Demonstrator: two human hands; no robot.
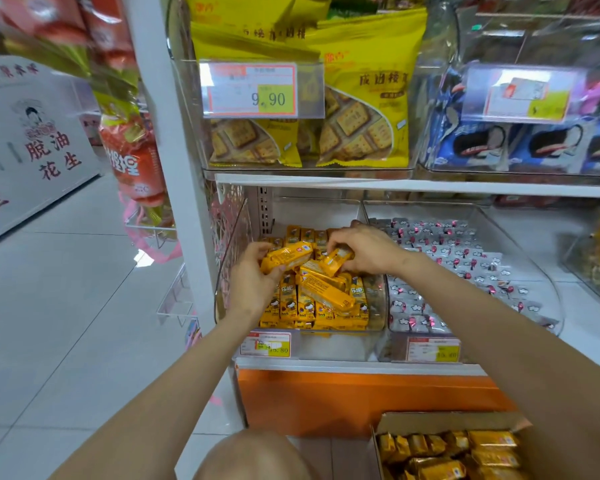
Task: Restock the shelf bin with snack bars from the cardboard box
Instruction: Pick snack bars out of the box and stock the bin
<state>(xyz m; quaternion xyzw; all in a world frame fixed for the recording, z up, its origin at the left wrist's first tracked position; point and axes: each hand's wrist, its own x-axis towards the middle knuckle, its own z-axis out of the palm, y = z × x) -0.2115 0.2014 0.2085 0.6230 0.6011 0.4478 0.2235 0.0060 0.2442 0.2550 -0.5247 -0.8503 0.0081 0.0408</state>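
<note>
Yellow-wrapped snack bars lie jumbled in the open cardboard box on the floor at the lower right. A bare knee shows just left of the box. Behind it an orange base panel runs under the lowest white shelf, whose front edge carries two price tags.

On that shelf stands the clear shelf bin. Its front rows are filled with yellow bars standing upright, and several more lie loose and slanted on top. Both hands are over the bin. The left hand grasps one bar, fingers curled round it. The right hand pinches a second bar just beside the first.

To the right, a neighbouring clear bin holds small silver-wrapped packets. On the shelf above, yellow cracker bags stand behind a tag reading 9.90, with blue cookie packs beside them.
</note>
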